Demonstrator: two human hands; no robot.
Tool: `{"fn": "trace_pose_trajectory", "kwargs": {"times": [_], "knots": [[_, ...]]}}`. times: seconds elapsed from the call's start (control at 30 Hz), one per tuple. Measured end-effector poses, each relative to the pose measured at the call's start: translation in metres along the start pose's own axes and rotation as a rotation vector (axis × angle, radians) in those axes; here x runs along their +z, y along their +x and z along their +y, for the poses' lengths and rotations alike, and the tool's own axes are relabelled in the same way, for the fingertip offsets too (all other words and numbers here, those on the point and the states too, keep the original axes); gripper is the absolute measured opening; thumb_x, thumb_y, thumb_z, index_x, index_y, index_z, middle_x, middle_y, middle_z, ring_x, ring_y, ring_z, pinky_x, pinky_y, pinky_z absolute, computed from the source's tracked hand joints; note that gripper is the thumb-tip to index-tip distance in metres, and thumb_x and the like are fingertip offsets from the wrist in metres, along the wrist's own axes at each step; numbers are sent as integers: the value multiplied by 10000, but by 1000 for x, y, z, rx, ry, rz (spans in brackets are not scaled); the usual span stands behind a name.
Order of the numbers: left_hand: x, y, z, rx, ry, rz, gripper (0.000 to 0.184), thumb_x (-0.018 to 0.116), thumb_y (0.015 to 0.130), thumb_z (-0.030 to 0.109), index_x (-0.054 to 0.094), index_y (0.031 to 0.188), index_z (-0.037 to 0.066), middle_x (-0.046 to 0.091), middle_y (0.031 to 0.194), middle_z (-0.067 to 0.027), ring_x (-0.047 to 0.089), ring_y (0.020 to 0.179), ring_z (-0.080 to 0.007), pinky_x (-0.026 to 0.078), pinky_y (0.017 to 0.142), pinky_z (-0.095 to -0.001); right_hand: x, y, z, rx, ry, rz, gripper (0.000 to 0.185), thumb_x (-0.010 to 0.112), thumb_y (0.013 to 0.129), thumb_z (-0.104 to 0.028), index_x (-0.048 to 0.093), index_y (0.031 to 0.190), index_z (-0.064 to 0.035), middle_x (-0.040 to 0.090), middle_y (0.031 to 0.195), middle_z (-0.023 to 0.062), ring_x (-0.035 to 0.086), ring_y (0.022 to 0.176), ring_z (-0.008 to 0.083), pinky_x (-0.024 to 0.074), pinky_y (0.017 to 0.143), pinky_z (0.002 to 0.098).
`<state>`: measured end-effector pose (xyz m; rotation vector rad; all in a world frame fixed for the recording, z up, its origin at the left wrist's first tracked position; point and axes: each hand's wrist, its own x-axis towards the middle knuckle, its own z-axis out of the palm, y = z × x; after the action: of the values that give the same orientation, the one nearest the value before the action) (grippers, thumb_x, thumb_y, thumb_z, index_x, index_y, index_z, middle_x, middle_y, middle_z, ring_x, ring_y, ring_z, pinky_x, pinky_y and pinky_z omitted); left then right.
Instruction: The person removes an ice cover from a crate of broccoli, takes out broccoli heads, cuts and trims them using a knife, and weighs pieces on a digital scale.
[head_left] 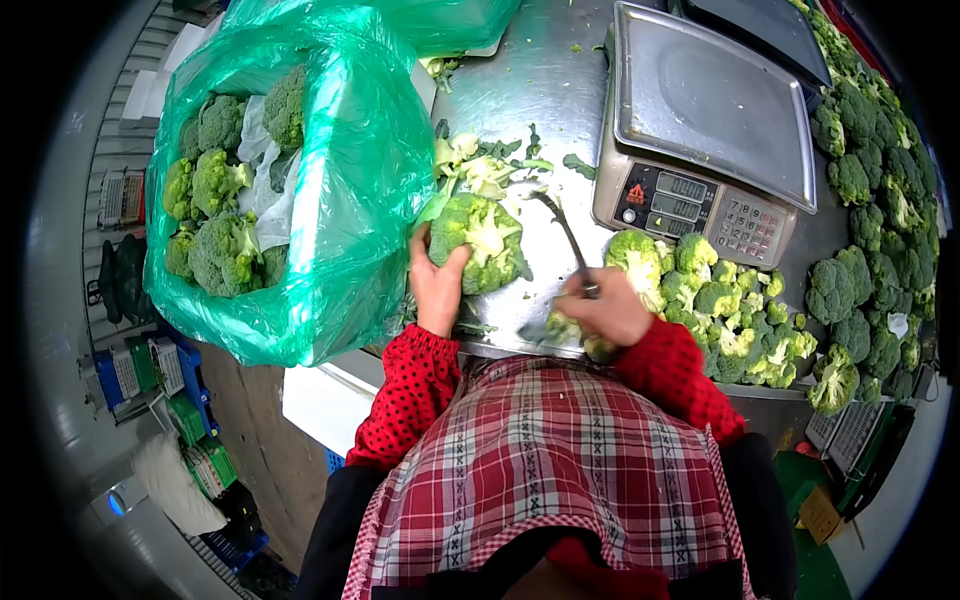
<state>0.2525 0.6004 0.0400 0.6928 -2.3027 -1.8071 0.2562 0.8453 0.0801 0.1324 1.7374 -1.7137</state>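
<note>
My left hand (437, 282) is closed around the left side of a broccoli head (480, 240), which has its pale cut stem side turned up. To its right, my right hand (608, 308) grips the dark handle of a knife (565, 225). The thin curved blade points up and left, its tip apart from the broccoli. Leaf and stem trimmings (490, 165) lie just beyond the head. Small cut florets (715, 310) are heaped to the right of my right hand.
On the left stands a box lined with green plastic (365, 160), with broccoli heads (222, 250) inside. A digital scale (705, 120) with a metal pan sits at the back right of the steel table (520, 75). More broccoli (880, 230) is piled along the right edge.
</note>
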Motion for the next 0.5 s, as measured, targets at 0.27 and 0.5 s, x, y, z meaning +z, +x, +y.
{"fn": "trace_pose_trajectory", "kwargs": {"times": [0.27, 0.5], "knots": [[-1, -21, 17, -132, -358, 73, 624, 707, 737, 88, 477, 1273, -133, 604, 1142, -167, 588, 986, -226, 460, 906, -315, 4, -6, -10, -312, -155, 216, 233, 778, 777, -170, 659, 809, 27, 611, 641, 59, 572, 578, 117, 479, 548, 282], [-15, -39, 55, 188, -243, 141, 524, 686, 759, 38, 484, 1228, -81, 590, 1106, -120, 571, 964, -190, 452, 893, -310, -1, 6, -53, -427, -161, 387, 363, 748, 826, -147, 650, 1107, 62, 690, 967, 86, 594, 770, 92, 495, 667, 241]]}}
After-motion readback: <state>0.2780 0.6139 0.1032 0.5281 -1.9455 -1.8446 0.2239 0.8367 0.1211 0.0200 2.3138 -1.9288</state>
